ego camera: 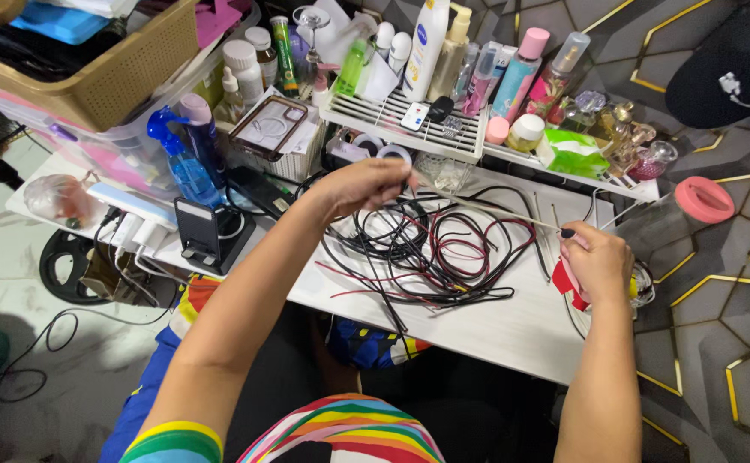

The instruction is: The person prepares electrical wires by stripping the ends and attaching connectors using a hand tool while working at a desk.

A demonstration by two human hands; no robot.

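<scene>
My left hand (365, 184) pinches one end of a thin pale wire (486, 209) above a white table (512, 330). The wire runs taut to my right hand (600, 261), which is closed around its other end and also grips a red tool (568, 283), probably a cutter. Below and between both hands lies a loose tangle of black and red wires (431, 249) on the table.
A white rack (409, 129) at the table's back holds lotion and perfume bottles, a green pack (574, 152) and tape rolls (379, 150). At the left stand a blue spray bottle (185, 167), a black phone stand (210, 236) and a beige basket (101, 86). A pink-lidded container (701, 199) sits at the right.
</scene>
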